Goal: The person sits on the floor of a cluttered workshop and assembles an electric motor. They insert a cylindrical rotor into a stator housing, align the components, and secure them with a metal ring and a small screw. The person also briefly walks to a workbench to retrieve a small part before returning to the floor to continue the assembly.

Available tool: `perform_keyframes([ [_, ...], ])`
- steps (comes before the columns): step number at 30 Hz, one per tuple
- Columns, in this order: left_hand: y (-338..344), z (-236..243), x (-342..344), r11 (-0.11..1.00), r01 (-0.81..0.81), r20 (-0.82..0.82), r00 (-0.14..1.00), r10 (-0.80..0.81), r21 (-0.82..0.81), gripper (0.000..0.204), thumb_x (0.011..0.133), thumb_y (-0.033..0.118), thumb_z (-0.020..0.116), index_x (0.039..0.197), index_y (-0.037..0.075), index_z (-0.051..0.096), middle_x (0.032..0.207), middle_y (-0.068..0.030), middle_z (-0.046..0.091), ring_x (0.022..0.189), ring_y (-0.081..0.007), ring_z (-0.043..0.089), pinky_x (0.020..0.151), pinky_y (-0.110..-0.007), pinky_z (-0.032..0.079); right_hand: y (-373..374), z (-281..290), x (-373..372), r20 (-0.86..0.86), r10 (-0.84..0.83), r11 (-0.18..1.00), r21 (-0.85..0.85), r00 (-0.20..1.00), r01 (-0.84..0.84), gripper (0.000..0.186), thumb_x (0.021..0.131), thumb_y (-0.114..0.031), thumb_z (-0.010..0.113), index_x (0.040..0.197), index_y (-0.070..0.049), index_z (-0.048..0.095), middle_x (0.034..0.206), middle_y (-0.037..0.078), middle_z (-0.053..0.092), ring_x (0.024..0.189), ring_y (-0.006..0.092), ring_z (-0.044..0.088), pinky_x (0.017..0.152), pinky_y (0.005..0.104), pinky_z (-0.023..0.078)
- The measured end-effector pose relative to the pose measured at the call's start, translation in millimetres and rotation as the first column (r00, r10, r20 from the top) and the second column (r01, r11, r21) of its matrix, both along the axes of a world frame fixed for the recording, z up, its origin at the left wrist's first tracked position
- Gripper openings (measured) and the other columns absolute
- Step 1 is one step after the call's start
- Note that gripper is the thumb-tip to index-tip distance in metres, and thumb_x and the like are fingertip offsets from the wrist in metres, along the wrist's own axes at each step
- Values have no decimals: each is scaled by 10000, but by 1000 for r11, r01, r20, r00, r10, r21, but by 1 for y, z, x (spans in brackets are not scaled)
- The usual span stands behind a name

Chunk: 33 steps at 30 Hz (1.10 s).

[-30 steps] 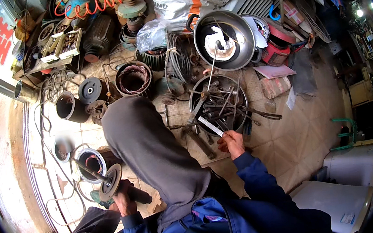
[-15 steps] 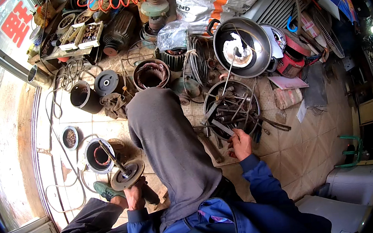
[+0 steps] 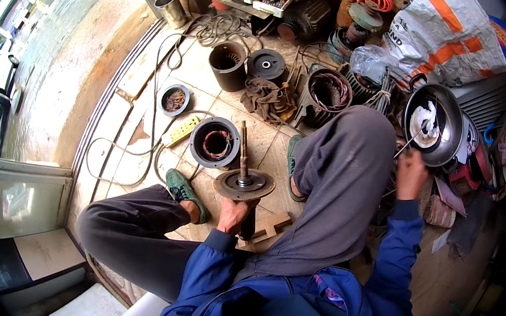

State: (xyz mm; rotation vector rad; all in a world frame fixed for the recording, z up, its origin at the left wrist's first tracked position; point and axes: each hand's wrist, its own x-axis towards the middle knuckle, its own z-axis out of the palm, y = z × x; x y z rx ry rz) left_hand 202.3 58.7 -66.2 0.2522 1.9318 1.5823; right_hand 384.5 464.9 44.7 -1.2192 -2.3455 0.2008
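Gripping the rotor [image 3: 246, 181] at centre frame in the left hand [image 3: 231, 217], steadying it best by bracing close under the disc [image 3: 261, 185], while hovering beside the pan [image 3: 448, 118] at right with the right hand [image 3: 411, 175], fingers too blurred to judge.

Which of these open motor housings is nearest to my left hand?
The grey-rimmed housing, just beyond the flanged shaft you hold; the dark cylinder and brown-wound housing are farther away.
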Motion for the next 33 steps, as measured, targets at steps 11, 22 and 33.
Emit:
perform_keyframes([
  [11, 15, 8, 1, 983, 186, -397, 902, -170, 1, 398, 965, 120, 630, 1341, 33, 531, 1338, -103, 593, 1220, -242, 566, 1082, -375, 427, -157, 126, -191, -596, 450, 109, -703, 665, -703, 547, 907, -180, 713, 1321, 107, 500, 1162, 157, 652, 1071, 213, 639, 936, 321, 531],
  [22, 20, 49, -1, 935, 155, -60, 988, -143, 320, 394, 983, 119, 623, 1353, 37, 515, 1333, -86, 583, 1190, -196, 581, 1036, -351, 478, -208, 58, -216, -716, 306, -279, -697, 627, -660, 336, 1063, -324, 527, 972, -4, 564, 881, 99, 637, 807, 176, 643, 783, 315, 541],
  [33, 16, 22, -10, 599, -94, 284, 930, -233, 796, 410, 918, 35, 687, 1305, 53, 552, 1263, -32, 595, 1131, -120, 568, 1036, -276, 455, -228, 83, -198, -862, 226, -416, -507, 454, -755, 356, 1040, -382, 561, 912, -50, 542, 766, -4, 522, 670, 58, 498, 633, 218, 437],
])
